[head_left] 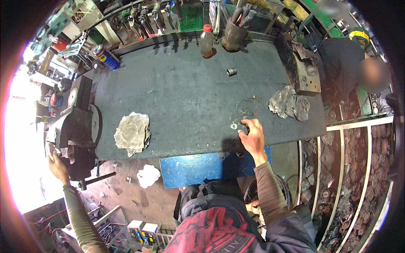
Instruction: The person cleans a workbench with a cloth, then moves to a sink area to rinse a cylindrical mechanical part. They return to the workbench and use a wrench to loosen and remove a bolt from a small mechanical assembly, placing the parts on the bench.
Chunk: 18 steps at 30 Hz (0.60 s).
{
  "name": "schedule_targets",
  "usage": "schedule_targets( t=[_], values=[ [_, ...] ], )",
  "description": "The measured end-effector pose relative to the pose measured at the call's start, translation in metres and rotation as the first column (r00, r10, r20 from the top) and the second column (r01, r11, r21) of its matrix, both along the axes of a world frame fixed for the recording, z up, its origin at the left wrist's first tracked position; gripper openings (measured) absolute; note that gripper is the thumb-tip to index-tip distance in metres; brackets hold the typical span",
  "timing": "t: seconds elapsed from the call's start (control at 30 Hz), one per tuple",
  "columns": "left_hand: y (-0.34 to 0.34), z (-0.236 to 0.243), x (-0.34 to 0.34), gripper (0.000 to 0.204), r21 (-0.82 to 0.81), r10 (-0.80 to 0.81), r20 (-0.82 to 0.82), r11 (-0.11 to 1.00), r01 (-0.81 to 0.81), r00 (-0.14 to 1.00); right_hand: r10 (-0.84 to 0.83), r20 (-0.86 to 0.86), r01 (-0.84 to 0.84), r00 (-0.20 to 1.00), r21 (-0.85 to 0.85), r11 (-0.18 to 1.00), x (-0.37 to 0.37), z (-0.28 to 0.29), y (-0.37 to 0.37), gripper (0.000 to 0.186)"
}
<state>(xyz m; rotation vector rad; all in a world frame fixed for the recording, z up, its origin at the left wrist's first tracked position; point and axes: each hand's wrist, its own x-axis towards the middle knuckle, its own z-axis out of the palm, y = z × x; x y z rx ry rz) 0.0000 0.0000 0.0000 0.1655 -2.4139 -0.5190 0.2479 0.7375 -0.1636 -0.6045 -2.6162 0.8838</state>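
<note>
My right hand (253, 137) hovers low over the workbench (177, 97) near its front edge. Its thumb and index finger are curved and apart, with no held thing visible between them. Beside the fingertips lie a small pale ring-like part (233, 126) and several tiny loose bits. At the far left, my left hand (58, 168) reaches up against the bench vise (76, 126), fingers mostly stretched out. Glare partly washes out its fingertips. A crumpled grey rag (133, 134) lies on the bench between my hands, and a darker rag (288, 103) sits right of my right hand.
Toward the back stand a red-capped bottle (206, 41), a tool-filled can (234, 37) and a blue spray can (106, 57). A short metal sleeve (231, 71) lies nearby. A blue drawer (202, 170) juts out in front. Another person (344, 63) is at the right.
</note>
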Motion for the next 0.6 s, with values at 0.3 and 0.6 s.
schedule_targets(
  t=[0.3,0.6],
  values=[
    [-0.024,-0.004,-0.007,0.052,-0.049,0.060,0.043,0.997,-0.058,0.997,0.029,-0.015,-0.027,0.999,0.135,0.991,-0.016,0.002,-0.026,0.033],
    [-0.031,-0.007,-0.011,0.048,0.099,0.009,0.094,0.995,-0.018,0.996,-0.010,-0.216,0.019,0.976,0.039,0.999,-0.005,0.007,-0.067,0.031]
  ],
)
